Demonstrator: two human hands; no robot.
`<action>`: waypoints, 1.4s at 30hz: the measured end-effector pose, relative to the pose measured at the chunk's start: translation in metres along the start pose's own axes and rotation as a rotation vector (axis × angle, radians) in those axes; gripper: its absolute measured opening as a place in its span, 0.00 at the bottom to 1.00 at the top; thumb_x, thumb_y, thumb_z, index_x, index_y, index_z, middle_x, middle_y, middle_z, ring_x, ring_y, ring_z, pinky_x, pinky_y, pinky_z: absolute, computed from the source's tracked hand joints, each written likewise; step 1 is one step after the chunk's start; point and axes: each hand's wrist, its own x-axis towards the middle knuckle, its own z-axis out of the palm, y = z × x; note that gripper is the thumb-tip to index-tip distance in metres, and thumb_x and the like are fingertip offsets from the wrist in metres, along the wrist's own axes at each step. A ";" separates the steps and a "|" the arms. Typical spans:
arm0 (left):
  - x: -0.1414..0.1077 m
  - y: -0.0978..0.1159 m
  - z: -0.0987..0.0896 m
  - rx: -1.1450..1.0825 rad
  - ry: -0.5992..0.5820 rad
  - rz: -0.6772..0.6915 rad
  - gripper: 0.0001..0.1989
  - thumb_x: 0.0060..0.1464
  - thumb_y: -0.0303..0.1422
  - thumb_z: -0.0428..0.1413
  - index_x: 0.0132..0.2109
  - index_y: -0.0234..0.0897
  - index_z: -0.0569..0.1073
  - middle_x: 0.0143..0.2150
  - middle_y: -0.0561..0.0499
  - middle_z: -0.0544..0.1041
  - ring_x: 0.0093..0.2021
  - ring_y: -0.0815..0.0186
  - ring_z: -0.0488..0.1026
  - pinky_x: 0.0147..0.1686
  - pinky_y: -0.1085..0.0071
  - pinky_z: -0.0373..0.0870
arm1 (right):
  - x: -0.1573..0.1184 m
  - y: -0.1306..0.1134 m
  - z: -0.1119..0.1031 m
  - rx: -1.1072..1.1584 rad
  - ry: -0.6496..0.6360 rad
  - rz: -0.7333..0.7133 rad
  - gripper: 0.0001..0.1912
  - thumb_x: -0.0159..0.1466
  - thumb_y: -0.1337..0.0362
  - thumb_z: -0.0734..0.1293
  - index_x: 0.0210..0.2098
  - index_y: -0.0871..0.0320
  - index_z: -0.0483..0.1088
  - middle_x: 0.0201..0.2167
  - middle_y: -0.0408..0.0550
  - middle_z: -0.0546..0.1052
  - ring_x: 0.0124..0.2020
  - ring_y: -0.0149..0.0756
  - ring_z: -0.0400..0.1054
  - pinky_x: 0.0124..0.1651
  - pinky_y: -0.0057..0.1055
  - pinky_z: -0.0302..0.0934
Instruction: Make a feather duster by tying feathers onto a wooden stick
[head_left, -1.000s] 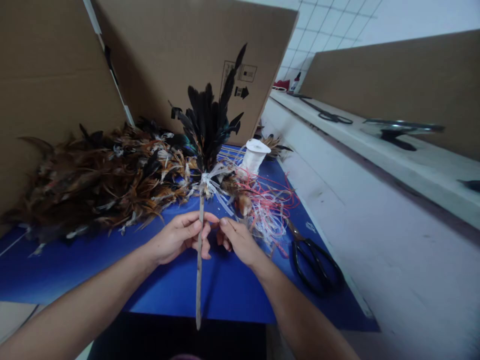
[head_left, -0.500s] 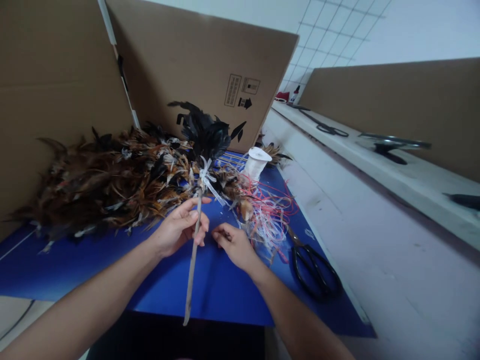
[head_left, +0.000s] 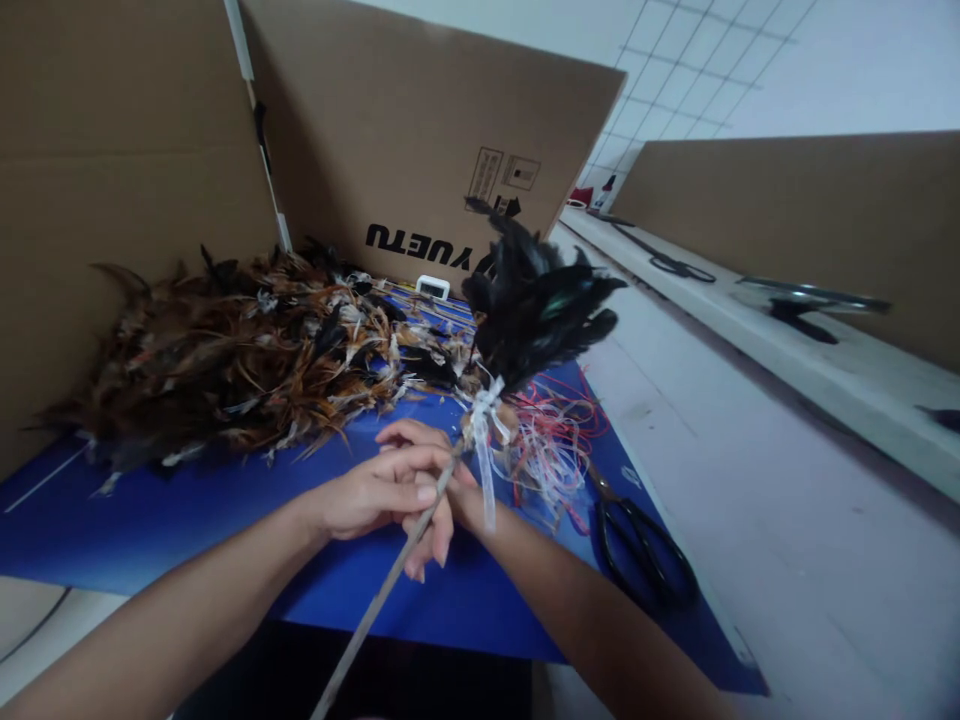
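My left hand [head_left: 375,495] grips the thin wooden stick of a feather duster [head_left: 390,575], thumb along its top. The stick slants up to the right. Black feathers [head_left: 544,295] fan out at its upper end, bound by a white ribbon [head_left: 486,405] with a loose tail hanging down. My right hand [head_left: 466,492] lies just behind the stick and the left hand, which cover most of it. Its fingers are too overlapped for me to make out whether they hold anything.
A big pile of brown and black feathers [head_left: 225,360] lies on the blue table [head_left: 187,530] at left. Red and white strings [head_left: 555,440] and black-handled scissors [head_left: 645,545] lie at right. Cardboard panels [head_left: 420,130] stand behind. A ledge [head_left: 795,350] on the right holds tools.
The duster has tipped to the right, its feather head now over the strings, hiding the white spool. My right hand has moved left, behind my left hand and the stick.
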 end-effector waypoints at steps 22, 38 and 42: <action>-0.002 0.005 0.005 -0.007 -0.097 -0.116 0.15 0.59 0.36 0.51 0.51 0.35 0.65 0.26 0.45 0.78 0.19 0.64 0.74 0.21 0.73 0.66 | 0.090 -0.015 0.029 -0.370 0.078 -0.347 0.06 0.64 0.70 0.61 0.35 0.57 0.70 0.38 0.47 0.73 0.43 0.35 0.62 0.48 0.33 0.56; 0.000 0.013 -0.008 -0.003 0.297 0.122 0.09 0.59 0.29 0.47 0.46 0.33 0.67 0.24 0.49 0.75 0.14 0.72 0.66 0.17 0.71 0.70 | -0.012 0.009 -0.096 -0.326 0.011 -0.132 0.17 0.55 0.80 0.61 0.37 0.56 0.73 0.40 0.46 0.75 0.46 0.37 0.66 0.52 0.38 0.57; 0.002 0.013 -0.010 0.055 0.410 0.136 0.08 0.61 0.31 0.46 0.44 0.33 0.67 0.21 0.51 0.73 0.13 0.73 0.63 0.16 0.74 0.68 | -0.014 0.005 -0.086 -0.417 -0.031 -0.192 0.11 0.60 0.73 0.64 0.39 0.55 0.73 0.41 0.46 0.76 0.46 0.38 0.65 0.51 0.39 0.56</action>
